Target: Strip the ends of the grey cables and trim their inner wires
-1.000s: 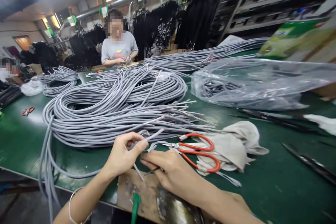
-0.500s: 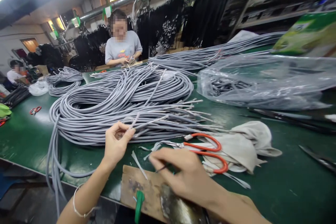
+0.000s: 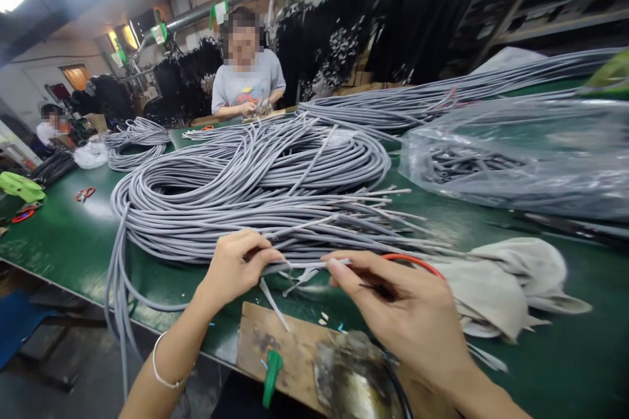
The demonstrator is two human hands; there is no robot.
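Note:
A large coil of grey cables lies on the green table, its cut ends pointing right. In front of it my left hand pinches a grey cable near its end. My right hand has thumb and forefinger closed on the whitish tip of that cable, and a thin dark item shows between its fingers. Behind my right hand, red-handled scissors are partly hidden. A pale cloth lies to their right. Below my hands is a wooden board with a green clamp handle.
Clear plastic bags with dark parts lie at the right, near dark tools. More cables stretch across the back. A person works across the table; another sits far left. Small red scissors lie at the left.
My right hand has risen from over the board to the cable end and pinches it. My left hand has lowered slightly, and the cable end now points right. The view has shifted right-to-left, toward the left.

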